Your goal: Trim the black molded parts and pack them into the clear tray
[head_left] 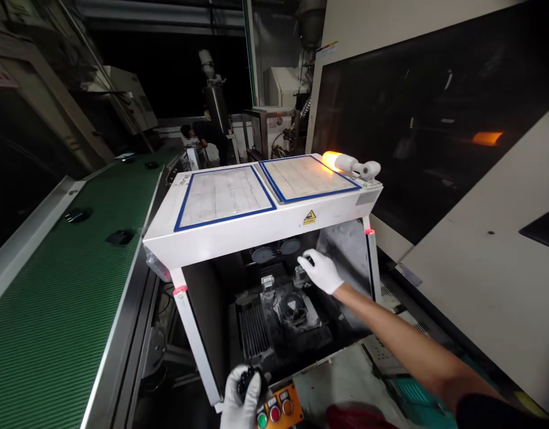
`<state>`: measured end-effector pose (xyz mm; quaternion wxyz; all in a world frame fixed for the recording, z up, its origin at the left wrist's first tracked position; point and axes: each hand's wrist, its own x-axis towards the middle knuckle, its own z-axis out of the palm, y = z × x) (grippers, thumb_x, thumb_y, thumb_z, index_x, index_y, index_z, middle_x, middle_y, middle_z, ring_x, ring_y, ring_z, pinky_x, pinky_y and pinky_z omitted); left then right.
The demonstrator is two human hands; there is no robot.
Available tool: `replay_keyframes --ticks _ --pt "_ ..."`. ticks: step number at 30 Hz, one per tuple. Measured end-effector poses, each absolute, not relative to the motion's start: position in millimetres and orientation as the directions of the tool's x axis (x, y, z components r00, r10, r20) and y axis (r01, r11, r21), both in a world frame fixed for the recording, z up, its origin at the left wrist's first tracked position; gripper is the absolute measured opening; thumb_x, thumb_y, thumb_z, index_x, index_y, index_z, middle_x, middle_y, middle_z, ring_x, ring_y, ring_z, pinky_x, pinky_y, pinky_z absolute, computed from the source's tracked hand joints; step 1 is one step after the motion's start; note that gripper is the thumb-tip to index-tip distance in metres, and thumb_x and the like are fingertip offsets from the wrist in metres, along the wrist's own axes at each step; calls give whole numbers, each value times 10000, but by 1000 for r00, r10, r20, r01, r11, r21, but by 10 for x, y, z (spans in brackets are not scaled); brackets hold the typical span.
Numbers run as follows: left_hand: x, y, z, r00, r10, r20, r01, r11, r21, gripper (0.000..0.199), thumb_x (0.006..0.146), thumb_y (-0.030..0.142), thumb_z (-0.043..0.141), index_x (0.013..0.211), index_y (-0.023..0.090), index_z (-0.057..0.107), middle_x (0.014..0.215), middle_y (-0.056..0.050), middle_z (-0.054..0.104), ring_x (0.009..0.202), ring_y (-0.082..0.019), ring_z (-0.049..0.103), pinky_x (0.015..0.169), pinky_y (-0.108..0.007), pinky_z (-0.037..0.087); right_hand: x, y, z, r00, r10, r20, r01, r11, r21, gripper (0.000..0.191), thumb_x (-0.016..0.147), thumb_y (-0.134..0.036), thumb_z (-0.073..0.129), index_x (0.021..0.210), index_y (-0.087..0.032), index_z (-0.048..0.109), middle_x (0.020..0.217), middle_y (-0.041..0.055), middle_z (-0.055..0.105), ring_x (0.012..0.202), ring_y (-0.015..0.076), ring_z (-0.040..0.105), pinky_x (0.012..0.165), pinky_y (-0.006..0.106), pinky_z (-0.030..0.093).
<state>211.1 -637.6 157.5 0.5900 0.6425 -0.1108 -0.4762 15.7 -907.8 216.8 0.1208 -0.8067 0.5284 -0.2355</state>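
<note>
My left hand [237, 406], in a white glove, is closed around a shiny black molded part [248, 381] at the bottom of the view, beside an orange button box [281, 408]. My right hand [323, 273], also gloved, reaches inside the white-framed machine [265, 232]. Its fingers are curled together; whatever dark thing may lie between them is hard to make out. Below that hand sits a dark fixture with a round seat [293, 308], flanked by small metal blocks [268, 282]. Two grey discs [262, 255] show behind it.
A green conveyor belt [78, 292] with several black parts [120, 237] runs along the left. An amber lamp [331, 159] glows on the machine's top. Upright posts [196, 345] frame the opening. A large machine [457, 286] stands right; a person [214, 140] bends over in the background.
</note>
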Motion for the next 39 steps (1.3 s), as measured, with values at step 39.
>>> replay_keyframes --ticks 39 --pt "2253 -8351 1801 429 -896 112 -111 71 991 347 811 422 681 1061 182 662 1128 -79 703 1068 -215 650 1023 -362 493 205 -9333 2274 743 -668 -36 -667 -744 29 623 780 -546 747 1267 -204 563 1127 98 608 879 276 672 722 345 502"
